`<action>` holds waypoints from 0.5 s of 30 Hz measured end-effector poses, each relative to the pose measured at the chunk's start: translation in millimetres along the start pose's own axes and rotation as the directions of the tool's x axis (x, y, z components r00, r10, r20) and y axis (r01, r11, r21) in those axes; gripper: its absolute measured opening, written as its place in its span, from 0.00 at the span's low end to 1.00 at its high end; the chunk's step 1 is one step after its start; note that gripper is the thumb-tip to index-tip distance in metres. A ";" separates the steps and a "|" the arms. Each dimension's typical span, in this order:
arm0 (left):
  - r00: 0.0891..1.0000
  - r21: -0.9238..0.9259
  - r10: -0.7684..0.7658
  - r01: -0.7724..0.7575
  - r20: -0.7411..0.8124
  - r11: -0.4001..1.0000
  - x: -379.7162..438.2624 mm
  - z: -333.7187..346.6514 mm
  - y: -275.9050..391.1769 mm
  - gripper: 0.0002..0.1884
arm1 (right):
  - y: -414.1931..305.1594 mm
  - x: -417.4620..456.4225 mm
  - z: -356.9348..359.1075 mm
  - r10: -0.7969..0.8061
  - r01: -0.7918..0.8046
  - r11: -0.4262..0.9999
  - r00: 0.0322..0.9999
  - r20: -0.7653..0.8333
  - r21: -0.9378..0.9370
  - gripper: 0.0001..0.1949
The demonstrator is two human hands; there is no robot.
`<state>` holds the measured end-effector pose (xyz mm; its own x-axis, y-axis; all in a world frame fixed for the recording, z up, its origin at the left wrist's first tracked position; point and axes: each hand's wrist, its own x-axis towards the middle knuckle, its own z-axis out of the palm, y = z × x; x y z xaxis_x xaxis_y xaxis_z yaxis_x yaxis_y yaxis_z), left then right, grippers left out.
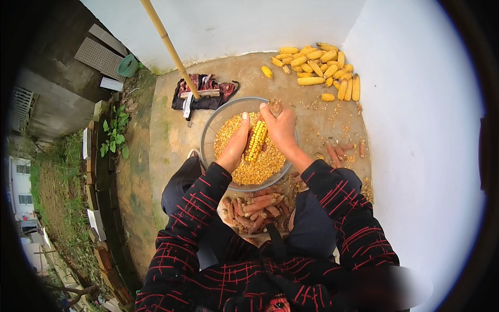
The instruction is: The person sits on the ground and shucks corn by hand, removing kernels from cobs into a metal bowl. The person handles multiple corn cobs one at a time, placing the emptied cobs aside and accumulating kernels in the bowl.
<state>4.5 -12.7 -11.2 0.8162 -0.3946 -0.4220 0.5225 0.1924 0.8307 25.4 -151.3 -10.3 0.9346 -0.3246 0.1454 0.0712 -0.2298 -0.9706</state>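
A corn cob with yellow kernels (257, 141) is held in my left hand (235, 146), its tip pointing down over a round grey-rimmed basket (202, 146). In my right hand (281, 126) is a bare corncob (275, 107), its rough end showing above the fingers; this hand is close against the upper end of the yellow cob. Loose corn kernels (249, 173) lie in the basket below both hands. Between my legs is a heap of bare reddish corncobs (259, 206). The palms and some fingertips are hidden.
Unshelled corn cobs (315, 64) are piled in the corner by the white walls. A bamboo pole (167, 41) stands over dark folded cloth (208, 102) left of the basket. More bare cobs (334, 155) and scattered kernels lie at the right. Bricks (91, 167) edge the floor at the left.
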 end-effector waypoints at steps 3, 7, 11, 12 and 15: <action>0.993 0.130 0.113 -0.106 -0.047 0.986 1.4 7.5 -1.8 0.32 | -0.4 -2.0 0.1 0.022 -0.021 0.999 0.999 0.029 -0.038 0.15; 0.996 0.133 0.069 -0.061 -0.063 0.989 6.9 -2.4 -12.8 0.32 | -1.4 -2.6 2.9 -0.001 0.002 1.000 1.000 0.023 -0.015 0.15; 0.995 0.078 0.070 -0.065 -0.068 0.995 7.9 -5.6 -17.8 0.31 | -2.0 -5.1 2.4 0.006 -0.005 1.000 0.999 0.051 -0.011 0.16; 0.996 0.051 0.068 -0.064 -0.064 0.997 5.7 -1.8 -14.7 0.31 | -2.6 -4.6 1.1 0.015 -0.013 1.000 0.998 0.055 -0.027 0.16; 0.986 0.075 0.140 -0.133 -0.087 0.988 2.9 6.8 -10.8 0.31 | -2.0 -4.5 1.7 0.005 -0.002 0.997 0.999 0.041 -0.078 0.16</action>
<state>-0.5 -22.0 -18.9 0.8996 -0.2841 -0.3318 0.3890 0.1755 0.9044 21.6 -147.8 -9.4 0.9483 -0.2881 0.1329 0.0423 -0.3003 -0.9529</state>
